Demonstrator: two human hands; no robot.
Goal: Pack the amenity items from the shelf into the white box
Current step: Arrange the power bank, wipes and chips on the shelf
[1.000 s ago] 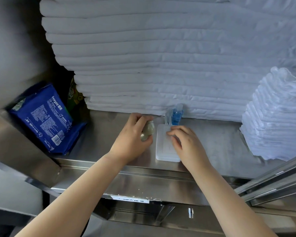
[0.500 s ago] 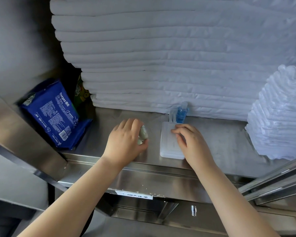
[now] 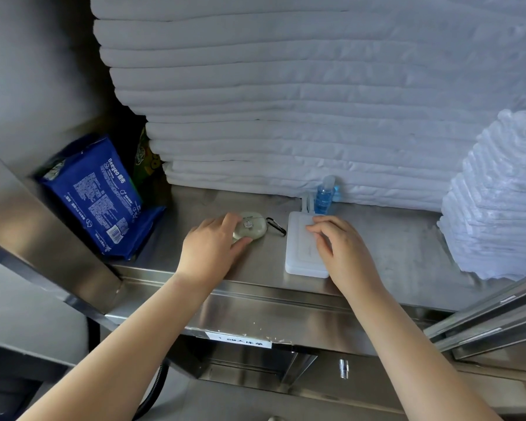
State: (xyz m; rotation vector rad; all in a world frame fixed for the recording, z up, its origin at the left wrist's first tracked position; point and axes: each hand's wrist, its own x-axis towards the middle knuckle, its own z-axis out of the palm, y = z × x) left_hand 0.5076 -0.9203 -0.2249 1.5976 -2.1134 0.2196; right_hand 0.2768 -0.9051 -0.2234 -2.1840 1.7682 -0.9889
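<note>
Two hands busy: the left hand [image 3: 213, 247] curls fingers and thumb round the greenish round case [image 3: 251, 228], just at 9 o'clock of the white box [image 3: 298, 258] (long axis 12-to-6), where the right hand [image 3: 345, 252] rests bent fingertips on the lid, grip unclear.

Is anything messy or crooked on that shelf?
Nothing is spilled or broken. The blue packet slumps tilted in the left corner rather than lying flat, its bottom edge crumpled on the shelf. The towel stack behind is uneven: its upper towels jut further left than the lower ones.
</note>
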